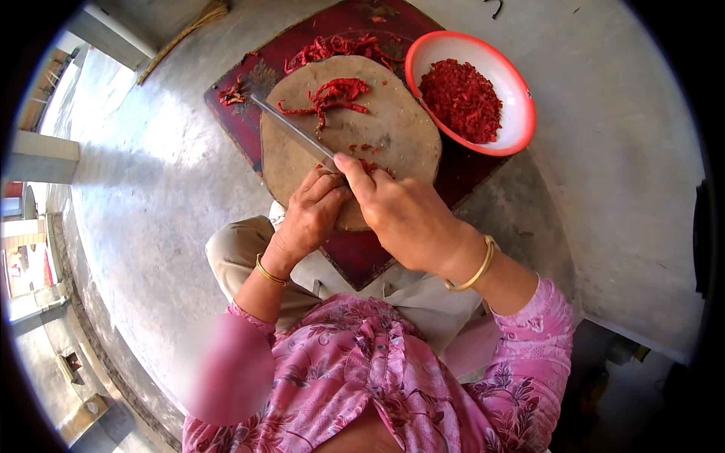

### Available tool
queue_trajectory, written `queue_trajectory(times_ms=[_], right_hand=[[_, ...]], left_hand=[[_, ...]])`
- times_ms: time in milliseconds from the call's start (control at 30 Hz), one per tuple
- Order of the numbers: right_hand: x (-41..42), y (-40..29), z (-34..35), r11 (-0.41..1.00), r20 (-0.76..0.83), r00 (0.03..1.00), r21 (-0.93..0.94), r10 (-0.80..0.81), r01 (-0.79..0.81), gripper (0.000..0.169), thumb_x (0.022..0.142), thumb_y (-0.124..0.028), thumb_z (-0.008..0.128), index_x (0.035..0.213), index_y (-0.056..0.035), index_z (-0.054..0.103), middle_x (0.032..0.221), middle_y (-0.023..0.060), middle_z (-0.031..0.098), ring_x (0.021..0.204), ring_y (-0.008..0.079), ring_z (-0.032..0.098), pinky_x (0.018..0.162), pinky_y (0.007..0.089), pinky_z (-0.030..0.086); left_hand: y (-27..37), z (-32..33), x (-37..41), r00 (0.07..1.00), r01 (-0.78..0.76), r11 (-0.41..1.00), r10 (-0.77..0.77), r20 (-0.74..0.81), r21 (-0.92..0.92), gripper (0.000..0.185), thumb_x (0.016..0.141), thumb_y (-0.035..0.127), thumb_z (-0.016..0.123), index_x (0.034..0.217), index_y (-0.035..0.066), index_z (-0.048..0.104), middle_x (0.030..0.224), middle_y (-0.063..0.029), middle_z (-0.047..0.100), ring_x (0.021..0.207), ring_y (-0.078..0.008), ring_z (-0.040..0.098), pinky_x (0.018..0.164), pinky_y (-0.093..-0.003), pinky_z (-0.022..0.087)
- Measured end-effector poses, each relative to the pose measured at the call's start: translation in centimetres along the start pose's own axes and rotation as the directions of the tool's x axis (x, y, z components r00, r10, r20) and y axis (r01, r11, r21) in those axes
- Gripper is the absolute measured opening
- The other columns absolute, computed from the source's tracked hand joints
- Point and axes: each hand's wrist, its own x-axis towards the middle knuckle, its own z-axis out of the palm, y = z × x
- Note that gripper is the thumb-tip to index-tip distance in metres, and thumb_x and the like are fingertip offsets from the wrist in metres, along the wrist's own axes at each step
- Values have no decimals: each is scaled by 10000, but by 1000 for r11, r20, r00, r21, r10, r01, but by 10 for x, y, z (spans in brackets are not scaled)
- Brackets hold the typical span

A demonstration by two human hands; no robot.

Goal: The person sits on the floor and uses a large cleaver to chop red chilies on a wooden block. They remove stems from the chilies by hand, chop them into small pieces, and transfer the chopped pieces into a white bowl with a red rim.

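Observation:
A round wooden chopping board lies before me, with several whole dried red chili peppers near its far side. My right hand is closed around a cleaver, whose blade points away to the upper left, its handle hidden in my grip. Beside the blade, at the near edge of the board, my left hand has its fingers bent down; whatever is under them is hidden. Small cut chili pieces and pale seeds are scattered on the wood near the blade.
The board rests on a dark red patterned low table. Past it lies a pile of red chilies; dry scraps are at the left. A red-rimmed white enamel basin with chopped chilies stands at the table's right corner.

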Motion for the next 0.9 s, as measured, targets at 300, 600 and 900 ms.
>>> queue_trajectory(times_ms=[300, 600, 900], right_hand=[[13, 24, 15, 994, -174, 983, 83, -62, 78, 601, 796, -45, 594, 1361, 53, 417, 848, 225, 660, 763, 357, 662, 661, 426, 539], [-38, 9, -7, 991, -168, 985, 124, -24, 45, 629, 816, -11, 553, 1400, 61, 332, 964, 250, 630, 779, 376, 648, 658, 424, 541], [-68, -8, -10, 980, -19, 998, 190, 66, -61, 674, 790, 0, 565, 1409, 80, 309, 883, 237, 617, 675, 371, 638, 585, 427, 526]], left_hand=[[9, -10, -10, 998, 8, 999, -12, 65, 50, 310, 715, -26, 615, 1024, -2, 609, 1041, -138, 581, 973, -325, 576, 852, -395, 500], [8, -10, -11, 998, 60, 995, -60, 3, 84, 156, 782, -20, 649, 929, 19, 617, 1008, -118, 596, 938, -315, 611, 789, -380, 515], [2, -10, -9, 998, 43, 999, -44, 39, 34, 160, 749, -19, 662, 897, 25, 619, 938, -102, 579, 866, -294, 578, 744, -375, 497]])
